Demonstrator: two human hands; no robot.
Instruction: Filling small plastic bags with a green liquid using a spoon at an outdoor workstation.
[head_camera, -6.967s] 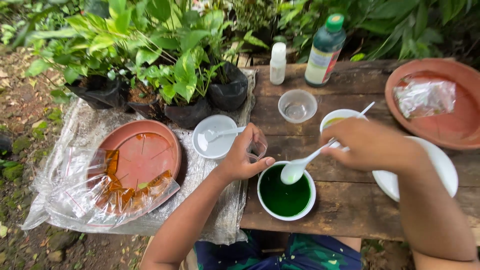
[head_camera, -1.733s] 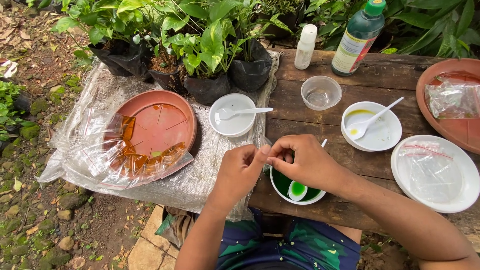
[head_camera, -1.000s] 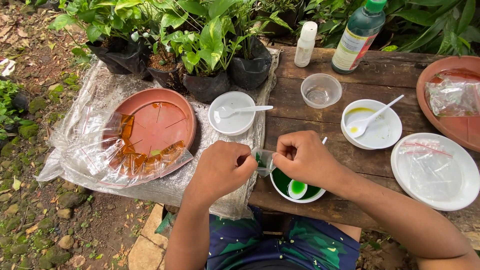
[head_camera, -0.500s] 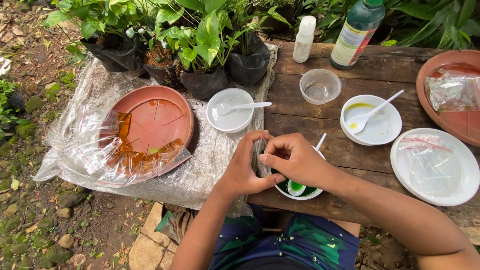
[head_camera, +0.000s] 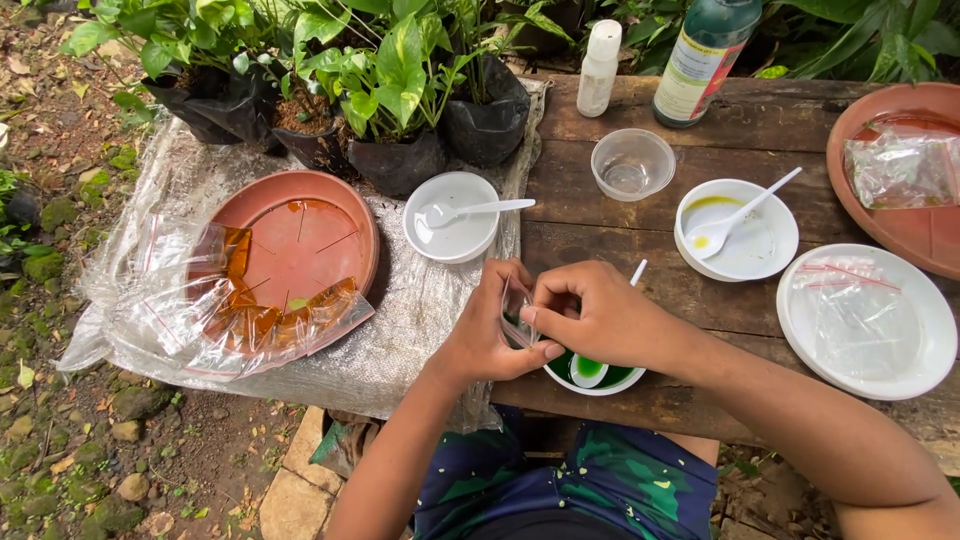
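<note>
Both hands pinched on a small clear plastic bag (head_camera: 517, 318) — left hand (head_camera: 487, 335) grips it from the left with fingers curled over the top edge and thumb underneath, right hand (head_camera: 598, 318) clamps it from the right between thumb and fingertips. Bag sits between the two hands, held upright just above the near-left rim of the white bowl of green liquid (head_camera: 597, 374). A white spoon (head_camera: 590, 368) rests in that bowl directly under the right hand, handle poking out beyond the knuckles. Ahead of the left hand: white bowl with a spoon (head_camera: 452, 217) on the plastic sheet (head_camera: 400, 330). Further left, terracotta saucer (head_camera: 292, 250) with clear bags holding amber liquid. Ahead of the right hand — bowl with yellow-green residue (head_camera: 737, 229) and a clear cup (head_camera: 632, 164). Right of the right forearm, white plate (head_camera: 866, 320) carrying an empty bag.
</note>
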